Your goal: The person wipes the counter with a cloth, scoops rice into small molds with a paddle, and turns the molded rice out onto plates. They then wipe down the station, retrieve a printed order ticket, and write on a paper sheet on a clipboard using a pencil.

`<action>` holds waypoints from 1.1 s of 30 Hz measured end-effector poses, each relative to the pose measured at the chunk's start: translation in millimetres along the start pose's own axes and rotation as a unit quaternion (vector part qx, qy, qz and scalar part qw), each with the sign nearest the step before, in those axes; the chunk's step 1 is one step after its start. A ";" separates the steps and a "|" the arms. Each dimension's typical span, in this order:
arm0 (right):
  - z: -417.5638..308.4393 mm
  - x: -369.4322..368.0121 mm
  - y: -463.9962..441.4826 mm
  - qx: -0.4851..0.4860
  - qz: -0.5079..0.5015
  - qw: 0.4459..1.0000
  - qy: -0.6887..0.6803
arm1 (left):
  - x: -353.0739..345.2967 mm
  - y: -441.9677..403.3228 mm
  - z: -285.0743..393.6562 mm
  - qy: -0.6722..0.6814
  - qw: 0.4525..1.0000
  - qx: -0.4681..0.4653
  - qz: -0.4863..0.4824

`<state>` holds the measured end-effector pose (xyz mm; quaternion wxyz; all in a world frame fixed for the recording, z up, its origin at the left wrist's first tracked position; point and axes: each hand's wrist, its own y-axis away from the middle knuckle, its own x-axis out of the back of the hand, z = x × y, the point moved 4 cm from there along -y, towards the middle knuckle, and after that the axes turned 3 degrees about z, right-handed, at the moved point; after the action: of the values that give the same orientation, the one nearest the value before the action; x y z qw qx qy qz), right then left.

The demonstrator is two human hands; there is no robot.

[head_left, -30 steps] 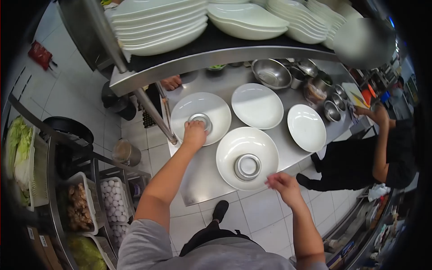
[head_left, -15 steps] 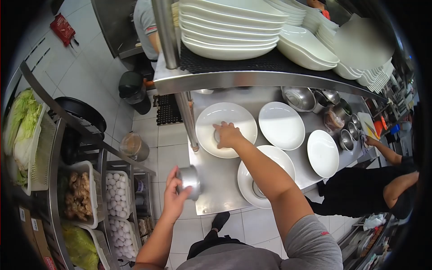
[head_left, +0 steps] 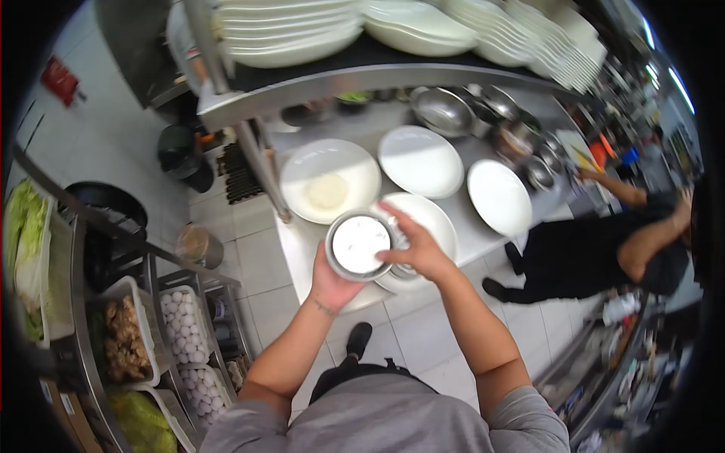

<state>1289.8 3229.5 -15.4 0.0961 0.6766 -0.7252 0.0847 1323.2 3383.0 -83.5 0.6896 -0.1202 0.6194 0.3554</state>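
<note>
The left hand (head_left: pixel 330 281) has its fingers round a metal cup (head_left: pixel 356 276) over the counter (head_left: pixel 306 249)'s near edge; the right hand (head_left: pixel 423 255) overlaps its rim, grip unclear. On the left-edge plate (head_left: pixel 298 187), a pale disc (head_left: pixel 327 192) is now uncovered.

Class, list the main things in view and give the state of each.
Metal container: held, round white face showing
Left hand: gripping the metal container
Right hand: touching the metal container
Leftmost plate: face up, pale round patch inside
Nearest plate: partly hidden
Farthest plate: face up
Rightmost plate: face up
Serving dishes: stacked
Eggs: heaped
Ginger: heaped
</note>
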 end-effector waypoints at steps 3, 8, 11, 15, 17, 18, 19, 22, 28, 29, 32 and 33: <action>-13.1 53.4 105.0 0.157 0.290 0.938 0.105 | -42.7 -17.3 -61.0 -0.029 0.992 0.095 -0.073; -55.3 35.4 270.3 0.139 0.306 0.904 0.262 | -103.7 1.5 -231.3 -0.078 0.965 0.237 -0.075; -59.0 39.1 362.2 0.027 0.398 0.823 0.404 | -131.4 57.4 -347.7 -0.142 0.943 0.279 -0.113; -56.2 27.5 523.7 0.030 0.490 0.734 0.470 | -143.6 180.5 -481.4 -0.194 0.878 0.401 -0.177; -58.3 6.2 607.4 0.014 0.554 0.686 0.471 | -144.2 255.7 -542.5 -0.197 0.834 0.479 -0.191; -59.5 -11.1 647.7 0.008 0.587 0.650 0.482 | -140.8 293.7 -570.3 -0.192 0.808 0.523 -0.188; -60.0 -31.3 686.6 0.000 0.618 0.612 0.494 | -135.9 322.7 -597.9 -0.195 0.787 0.553 -0.193; -9.7 -106.5 807.2 -0.217 0.623 0.622 0.422 | -149.3 399.6 -648.6 -0.188 0.752 0.590 -0.228; 70.4 -325.3 1010.7 -0.491 0.725 0.417 0.245 | -136.9 454.0 -710.8 -0.203 0.671 0.664 -0.262; 39.5 -340.9 1034.4 -0.447 0.769 0.384 0.247 | -129.7 458.4 -722.4 -0.203 0.649 0.683 -0.267; -55.0 -382.9 1113.7 -0.505 0.825 0.124 0.221 | -121.3 490.8 -752.0 -0.217 0.604 0.722 -0.257; -74.3 -392.6 1141.0 -0.556 0.791 0.056 0.248 | -119.2 499.5 -766.7 -0.223 0.599 0.731 -0.238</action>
<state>179.4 3707.3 -35.1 0.4947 -0.6101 -0.5994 -0.1546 416.9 3236.5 9.5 0.7239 0.3640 0.4484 -0.3774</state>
